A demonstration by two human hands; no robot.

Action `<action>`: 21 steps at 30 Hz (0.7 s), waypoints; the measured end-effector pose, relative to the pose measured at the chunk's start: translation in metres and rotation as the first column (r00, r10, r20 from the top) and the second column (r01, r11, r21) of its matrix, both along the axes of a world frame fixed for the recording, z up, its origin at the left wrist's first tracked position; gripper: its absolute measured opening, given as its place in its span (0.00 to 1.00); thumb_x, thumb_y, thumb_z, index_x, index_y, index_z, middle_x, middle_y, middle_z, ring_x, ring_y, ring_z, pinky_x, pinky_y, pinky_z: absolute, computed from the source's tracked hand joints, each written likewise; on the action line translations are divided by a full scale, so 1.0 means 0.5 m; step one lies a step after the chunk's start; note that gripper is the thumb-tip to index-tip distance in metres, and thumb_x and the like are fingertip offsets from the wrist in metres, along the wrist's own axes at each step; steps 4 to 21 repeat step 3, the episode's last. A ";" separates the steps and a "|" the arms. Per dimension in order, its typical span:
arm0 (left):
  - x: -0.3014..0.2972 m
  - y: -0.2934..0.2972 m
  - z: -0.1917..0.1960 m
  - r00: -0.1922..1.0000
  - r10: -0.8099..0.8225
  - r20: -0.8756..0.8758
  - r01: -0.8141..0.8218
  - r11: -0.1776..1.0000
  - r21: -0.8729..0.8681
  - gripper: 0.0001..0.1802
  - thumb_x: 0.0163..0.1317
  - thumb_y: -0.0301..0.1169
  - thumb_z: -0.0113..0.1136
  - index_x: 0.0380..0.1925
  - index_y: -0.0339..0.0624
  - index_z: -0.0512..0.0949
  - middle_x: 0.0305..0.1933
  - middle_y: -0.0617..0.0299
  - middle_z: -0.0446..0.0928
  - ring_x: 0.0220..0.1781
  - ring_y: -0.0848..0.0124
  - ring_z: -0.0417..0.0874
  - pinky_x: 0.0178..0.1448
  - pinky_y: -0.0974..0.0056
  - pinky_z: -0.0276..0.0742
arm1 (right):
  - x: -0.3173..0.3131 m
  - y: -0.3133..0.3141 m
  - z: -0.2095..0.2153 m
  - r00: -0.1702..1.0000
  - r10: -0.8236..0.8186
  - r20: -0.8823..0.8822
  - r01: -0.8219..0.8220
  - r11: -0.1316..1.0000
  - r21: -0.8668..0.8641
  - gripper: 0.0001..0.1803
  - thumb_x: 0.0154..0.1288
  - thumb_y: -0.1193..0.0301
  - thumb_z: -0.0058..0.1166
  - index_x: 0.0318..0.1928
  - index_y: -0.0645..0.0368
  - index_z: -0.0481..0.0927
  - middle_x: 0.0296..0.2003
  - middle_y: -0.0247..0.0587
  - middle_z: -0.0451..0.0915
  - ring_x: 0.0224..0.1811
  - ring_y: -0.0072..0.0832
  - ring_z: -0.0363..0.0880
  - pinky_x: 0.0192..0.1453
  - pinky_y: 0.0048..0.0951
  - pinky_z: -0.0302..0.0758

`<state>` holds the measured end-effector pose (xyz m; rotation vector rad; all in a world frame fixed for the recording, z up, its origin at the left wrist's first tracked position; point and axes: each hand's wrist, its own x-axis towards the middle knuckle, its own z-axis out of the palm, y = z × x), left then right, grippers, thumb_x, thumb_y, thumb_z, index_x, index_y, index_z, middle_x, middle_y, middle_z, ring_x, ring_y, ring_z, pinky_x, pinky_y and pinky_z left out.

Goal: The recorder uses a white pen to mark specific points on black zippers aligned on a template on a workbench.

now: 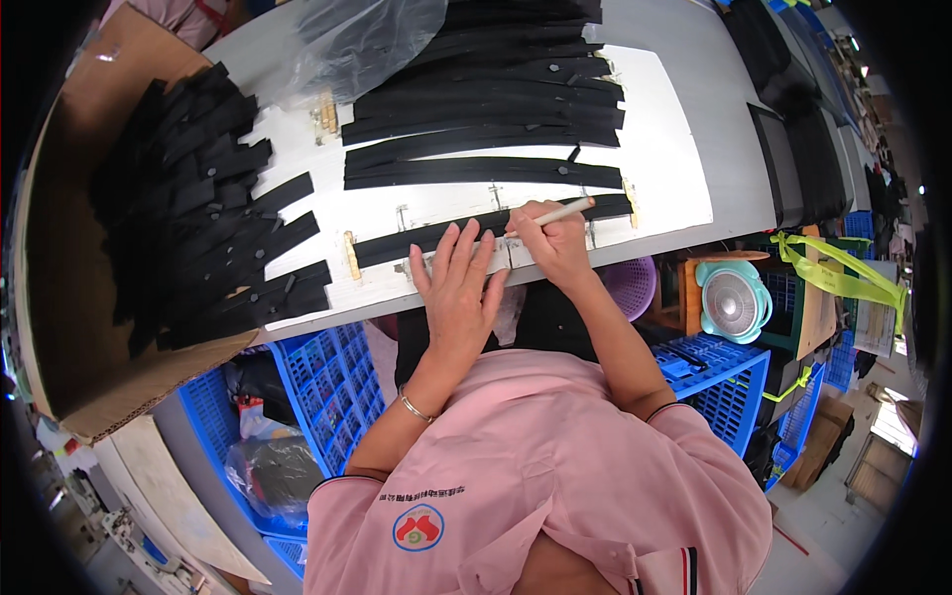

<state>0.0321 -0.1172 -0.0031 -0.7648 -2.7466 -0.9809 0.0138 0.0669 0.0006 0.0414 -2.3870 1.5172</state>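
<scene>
A black zipper strip (397, 244) lies across the near part of a white board (669, 149), between short yellowish tape marks at its two ends. My left hand (458, 286) rests on it with the fingers spread, their tips pressing the strip and the board's near edge. In my right hand (555, 248) is a slim white pencil-like marker (571, 209), held in a pinch and tilted. Its tip comes down by the strip, close to my left fingers. Farther off, several more black zippers (476, 124) with small pulls lie side by side.
A cardboard box (74, 228) at the left stands beside a heap of black zippers (188, 198). Clear plastic film (367, 45) covers the far strips. Under the table are blue crates (332, 387), a purple basket (633, 286) and a teal fan (734, 302). Black padded pieces (803, 149) line the right.
</scene>
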 end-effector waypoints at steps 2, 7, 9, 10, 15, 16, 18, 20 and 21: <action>0.001 -0.001 -0.007 1.000 -0.001 -0.007 0.001 1.000 -0.003 0.27 0.66 0.38 0.68 0.65 0.46 0.79 0.73 0.57 0.73 0.78 0.57 0.67 0.83 0.38 0.39 | 0.004 0.002 0.007 1.000 0.011 0.009 -0.010 0.999 -0.050 0.14 0.72 0.72 0.58 0.28 0.65 0.86 0.23 0.42 0.85 0.23 0.30 0.83 0.31 0.29 0.76; 0.000 -0.002 -0.009 1.000 0.006 -0.014 -0.006 1.000 -0.006 0.28 0.66 0.39 0.69 0.65 0.47 0.79 0.73 0.58 0.73 0.78 0.57 0.66 0.83 0.37 0.38 | 0.006 0.002 0.014 0.999 0.030 0.017 -0.028 0.994 -0.102 0.14 0.72 0.72 0.58 0.28 0.64 0.86 0.23 0.42 0.85 0.23 0.31 0.83 0.30 0.29 0.76; 0.000 -0.002 -0.009 1.000 0.006 -0.014 -0.006 1.000 -0.006 0.28 0.66 0.39 0.69 0.65 0.47 0.79 0.73 0.58 0.73 0.78 0.57 0.66 0.83 0.37 0.38 | 0.006 0.002 0.014 0.999 0.030 0.017 -0.028 0.994 -0.102 0.14 0.72 0.72 0.58 0.28 0.64 0.86 0.23 0.42 0.85 0.23 0.31 0.83 0.30 0.29 0.76; 0.000 -0.002 -0.009 1.000 0.006 -0.014 -0.006 1.000 -0.006 0.28 0.66 0.39 0.69 0.65 0.47 0.79 0.73 0.58 0.73 0.78 0.57 0.66 0.83 0.37 0.38 | 0.006 0.002 0.014 0.999 0.030 0.017 -0.028 0.994 -0.102 0.14 0.72 0.72 0.58 0.28 0.64 0.86 0.23 0.42 0.85 0.23 0.31 0.83 0.30 0.29 0.76; 0.000 -0.002 -0.009 1.000 0.006 -0.014 -0.006 1.000 -0.006 0.28 0.66 0.39 0.69 0.65 0.47 0.79 0.73 0.58 0.73 0.78 0.57 0.66 0.83 0.37 0.38 | 0.006 0.002 0.014 0.999 0.030 0.017 -0.028 0.994 -0.102 0.14 0.72 0.72 0.58 0.28 0.64 0.86 0.23 0.42 0.85 0.23 0.31 0.83 0.30 0.29 0.76; 0.000 -0.002 -0.009 1.000 0.006 -0.014 -0.006 1.000 -0.006 0.28 0.66 0.39 0.69 0.65 0.47 0.79 0.73 0.58 0.73 0.78 0.57 0.66 0.83 0.37 0.38 | 0.006 0.002 0.014 0.999 0.030 0.017 -0.028 0.994 -0.102 0.14 0.72 0.72 0.58 0.28 0.64 0.86 0.23 0.42 0.85 0.23 0.31 0.83 0.30 0.29 0.76; 0.000 -0.002 -0.009 1.000 0.006 -0.014 -0.006 1.000 -0.006 0.28 0.66 0.39 0.69 0.65 0.47 0.79 0.73 0.58 0.73 0.78 0.57 0.66 0.83 0.37 0.38 | 0.006 0.002 0.014 0.999 0.030 0.017 -0.028 0.994 -0.102 0.14 0.72 0.72 0.58 0.28 0.64 0.86 0.23 0.42 0.85 0.23 0.31 0.83 0.30 0.29 0.76; 0.000 -0.002 -0.009 1.000 0.006 -0.014 -0.006 1.000 -0.006 0.28 0.66 0.39 0.69 0.65 0.47 0.79 0.73 0.58 0.73 0.78 0.57 0.66 0.83 0.37 0.38 | 0.006 0.002 0.014 0.999 0.030 0.017 -0.028 0.994 -0.102 0.14 0.72 0.72 0.58 0.28 0.64 0.86 0.23 0.42 0.85 0.23 0.31 0.83 0.30 0.29 0.76; 0.000 -0.002 -0.009 1.000 0.006 -0.014 -0.006 1.000 -0.006 0.28 0.66 0.39 0.69 0.65 0.47 0.79 0.73 0.58 0.73 0.78 0.57 0.66 0.83 0.37 0.38 | 0.006 0.002 0.014 0.999 0.030 0.017 -0.028 0.994 -0.102 0.14 0.72 0.72 0.58 0.28 0.64 0.86 0.23 0.42 0.85 0.23 0.31 0.83 0.30 0.29 0.76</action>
